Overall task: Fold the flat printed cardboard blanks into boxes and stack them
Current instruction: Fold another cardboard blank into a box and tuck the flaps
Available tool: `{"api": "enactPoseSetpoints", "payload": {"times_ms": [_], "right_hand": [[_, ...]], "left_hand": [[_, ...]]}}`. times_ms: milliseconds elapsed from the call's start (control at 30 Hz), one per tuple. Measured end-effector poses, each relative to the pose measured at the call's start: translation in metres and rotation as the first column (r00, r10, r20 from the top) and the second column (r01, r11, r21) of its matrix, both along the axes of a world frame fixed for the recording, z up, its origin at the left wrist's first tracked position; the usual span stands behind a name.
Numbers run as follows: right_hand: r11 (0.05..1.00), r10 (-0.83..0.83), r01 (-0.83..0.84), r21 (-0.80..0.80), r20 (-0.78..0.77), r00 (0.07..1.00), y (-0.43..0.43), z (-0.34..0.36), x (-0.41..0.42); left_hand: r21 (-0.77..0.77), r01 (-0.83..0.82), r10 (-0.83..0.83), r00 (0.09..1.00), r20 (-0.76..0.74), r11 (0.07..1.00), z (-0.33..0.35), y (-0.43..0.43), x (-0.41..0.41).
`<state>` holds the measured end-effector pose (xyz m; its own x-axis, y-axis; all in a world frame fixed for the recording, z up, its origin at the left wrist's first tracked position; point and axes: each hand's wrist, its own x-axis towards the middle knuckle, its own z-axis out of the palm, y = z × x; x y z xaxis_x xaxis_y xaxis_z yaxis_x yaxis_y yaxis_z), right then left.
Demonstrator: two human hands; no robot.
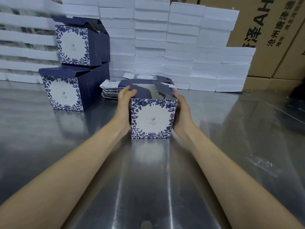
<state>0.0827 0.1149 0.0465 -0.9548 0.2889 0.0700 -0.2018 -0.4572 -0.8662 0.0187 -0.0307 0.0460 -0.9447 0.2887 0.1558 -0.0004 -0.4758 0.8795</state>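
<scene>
Head view: the box [151, 119] stands upright mid-surface [148, 179], top open, likely braced square so its flaps can be tucked. Left hand [124, 103] grips the left wall, fingers [130, 92] curled over the flap. Right hand [180, 111] cups the right wall, wrapping its far corner. Both forearms reach straight forward. Blanks [110, 90] lie just behind; two finished boxes [66, 93] are stacked left.
</scene>
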Motion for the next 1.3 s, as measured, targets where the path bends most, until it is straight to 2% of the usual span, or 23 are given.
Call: {"api": "enactPoseSetpoints", "payload": {"times_ms": [67, 167, 300, 433, 567, 700, 900, 967, 1100, 1300], "right_hand": [[1.0, 0.024, -0.024, -0.018, -0.005, 1.0, 0.0, 0.002, 0.001], [0.999, 0.031, -0.031, -0.014, 0.013, 0.999, 0.0, 0.005, 0.003], [0.998, -0.018, 0.013, -0.062, -0.082, 0.996, 0.001, 0.009, 0.003], [0.996, -0.066, 0.059, -0.067, -0.111, 0.992, 0.002, 0.014, 0.003], [0.995, -0.093, 0.098, 0.029, -0.12, 0.988, 0.004, 0.021, 0.004], [0.996, -0.065, 0.07, 0.048, -0.099, 0.993, 0.005, 0.027, 0.003], [0.947, -0.094, 0.11, 0.302, -0.068, 0.993, 0.008, 0.034, 0.001], [0.931, -0.126, 0.141, 0.336, -0.064, 0.99, 0.012, 0.034, 0.001], [0.918, -0.256, 0.262, 0.297, -0.06, 0.965, 0.013, 0.032, -0.001], [0.97, -0.16, 0.176, 0.166, -0.102, 0.982, 0.01, 0.016, 0.0]], "left_hand": [[0.004, 0.024, -0.024, 0.998, 0.049, 1.0, 0.001, -0.001, 0.002], [-0.035, 0.022, -0.024, 0.999, -0.048, 0.999, 0.001, -0.003, 0.003], [-0.122, 0.033, -0.06, 0.972, -0.225, 0.992, -0.001, -0.008, 0.002], [-0.08, 0.008, -0.027, 0.97, -0.242, 0.997, -0.002, -0.008, 0.003], [-0.013, -0.045, 0.04, 0.968, -0.249, 0.999, 0.002, -0.004, 0.005], [-0.018, -0.098, 0.091, 0.97, -0.227, 0.995, 0.005, -0.005, 0.004], [-0.07, -0.121, 0.099, 0.961, -0.258, 0.99, 0.008, -0.001, 0.001], [-0.081, -0.114, 0.089, 0.96, -0.266, 0.99, 0.009, -0.002, 0.001], [-0.078, -0.109, 0.087, 0.964, -0.251, 0.991, 0.009, -0.003, 0.001], [-0.066, -0.086, 0.069, 0.972, -0.226, 0.994, 0.007, -0.004, 0.001]]}}
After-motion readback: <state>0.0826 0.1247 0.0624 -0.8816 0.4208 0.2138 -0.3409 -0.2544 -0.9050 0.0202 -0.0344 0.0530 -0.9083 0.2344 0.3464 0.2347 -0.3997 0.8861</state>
